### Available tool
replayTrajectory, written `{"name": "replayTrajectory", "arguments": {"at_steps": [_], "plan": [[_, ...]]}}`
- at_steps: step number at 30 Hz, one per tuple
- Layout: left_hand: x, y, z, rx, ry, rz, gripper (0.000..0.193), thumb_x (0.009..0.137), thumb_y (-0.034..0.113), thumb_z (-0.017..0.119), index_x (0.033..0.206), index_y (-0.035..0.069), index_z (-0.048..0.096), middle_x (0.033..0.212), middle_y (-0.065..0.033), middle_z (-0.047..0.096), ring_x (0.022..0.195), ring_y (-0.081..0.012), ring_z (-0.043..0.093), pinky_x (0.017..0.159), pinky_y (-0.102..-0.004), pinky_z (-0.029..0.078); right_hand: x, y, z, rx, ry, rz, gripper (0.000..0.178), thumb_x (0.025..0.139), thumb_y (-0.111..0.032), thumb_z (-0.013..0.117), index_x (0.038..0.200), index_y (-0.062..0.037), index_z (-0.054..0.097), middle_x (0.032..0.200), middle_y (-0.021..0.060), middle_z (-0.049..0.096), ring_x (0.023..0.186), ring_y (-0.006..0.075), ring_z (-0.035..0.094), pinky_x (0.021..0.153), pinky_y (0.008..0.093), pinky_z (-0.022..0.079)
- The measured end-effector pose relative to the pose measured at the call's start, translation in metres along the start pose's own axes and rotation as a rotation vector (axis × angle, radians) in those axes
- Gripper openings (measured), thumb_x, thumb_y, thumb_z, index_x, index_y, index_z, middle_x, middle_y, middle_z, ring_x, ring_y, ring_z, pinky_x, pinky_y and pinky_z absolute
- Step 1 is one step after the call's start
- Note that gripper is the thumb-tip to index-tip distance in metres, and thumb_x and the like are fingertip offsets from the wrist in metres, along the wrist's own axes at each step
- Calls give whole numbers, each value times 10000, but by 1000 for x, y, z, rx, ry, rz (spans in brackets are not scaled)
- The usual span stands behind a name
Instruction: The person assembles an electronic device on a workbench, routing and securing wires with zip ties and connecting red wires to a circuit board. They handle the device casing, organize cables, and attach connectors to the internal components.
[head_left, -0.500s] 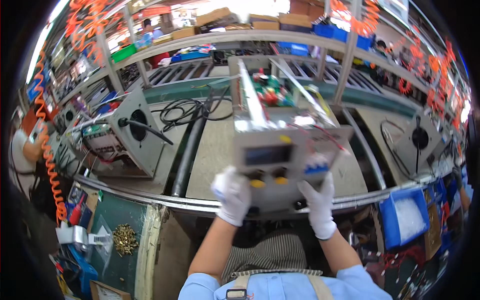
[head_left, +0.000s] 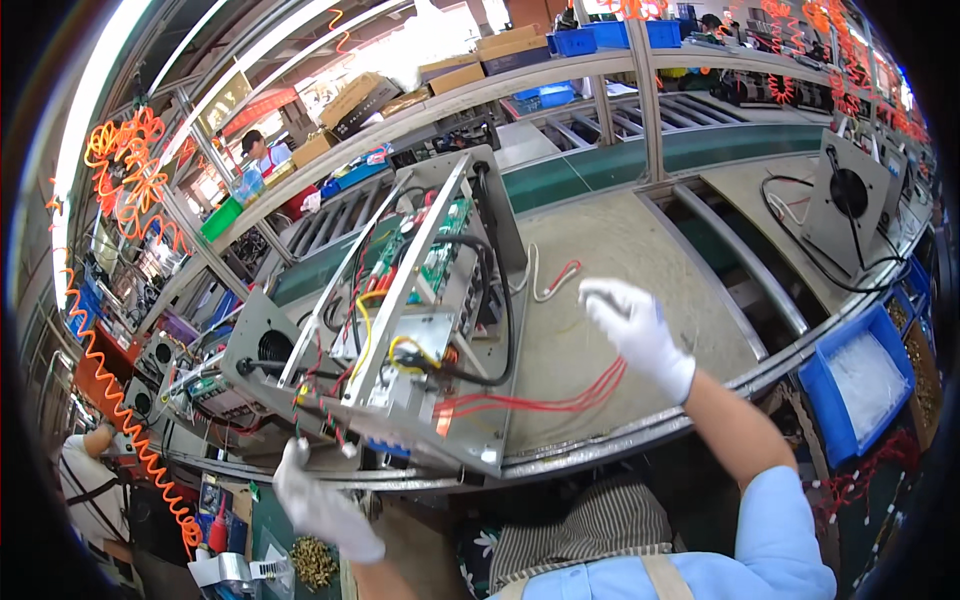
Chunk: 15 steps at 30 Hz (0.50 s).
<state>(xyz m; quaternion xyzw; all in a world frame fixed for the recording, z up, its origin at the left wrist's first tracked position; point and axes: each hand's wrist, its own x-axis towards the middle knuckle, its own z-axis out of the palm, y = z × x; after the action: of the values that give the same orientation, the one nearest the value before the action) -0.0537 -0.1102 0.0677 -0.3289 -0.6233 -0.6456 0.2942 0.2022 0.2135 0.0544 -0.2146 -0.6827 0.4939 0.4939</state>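
An open-frame electrical unit (head_left: 452,300), with a grey panel, green circuit boards, metal rails and bundled wires, stands on the bench left of centre. My left hand (head_left: 325,508), in a white glove, is at its near left corner, fingers stretched upward near loose wire ends (head_left: 328,425); any contact is unclear. To the right of the unit, my white-gloved right hand (head_left: 640,335) hovers above the board, its fingers loosely bent and apart from the thumb. Red wires (head_left: 560,403) run from the unit to below this hand. No held object is discernible in either hand.
Another grey unit (head_left: 262,345) with a round fan opening stands to the left, and one more (head_left: 848,205) at the right. A blue bin (head_left: 855,385) of clear plastic pieces sits at the right edge. Brass fittings (head_left: 314,562) lie at lower left. A metal roller (head_left: 745,262) crosses the line.
The unit has turned, so its display front no longer faces me. Both hands have come off that front, the left toward its near corner, the right out to the side. My view has swung and tilted.
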Motion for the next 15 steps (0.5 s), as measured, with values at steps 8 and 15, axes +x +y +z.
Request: {"name": "replayTrajectory", "arguments": {"at_steps": [8, 15], "plan": [[7, 103, 91, 282, -450, 717, 283, 847, 133, 556, 1023, -54, 673, 992, -203, 640, 907, -311, 590, 825, -384, 475, 233, 118, 14, -599, 123, -123, 628, 857, -321, 619, 1404, -50, 468, 1228, 211, 627, 1101, 342, 622, 942, 437, 475], [5, 100, 85, 716, -278, 1119, 154, 897, 56, 526, 980, -27, 625, 945, -160, 601, 833, -257, 546, 736, -367, 458, 281, 129, 88, -535, -58, -145, 258, 763, -176, 604, 949, -10, 667, 1014, 253, 666, 1016, 400, 625, 863, 429, 507]]}}
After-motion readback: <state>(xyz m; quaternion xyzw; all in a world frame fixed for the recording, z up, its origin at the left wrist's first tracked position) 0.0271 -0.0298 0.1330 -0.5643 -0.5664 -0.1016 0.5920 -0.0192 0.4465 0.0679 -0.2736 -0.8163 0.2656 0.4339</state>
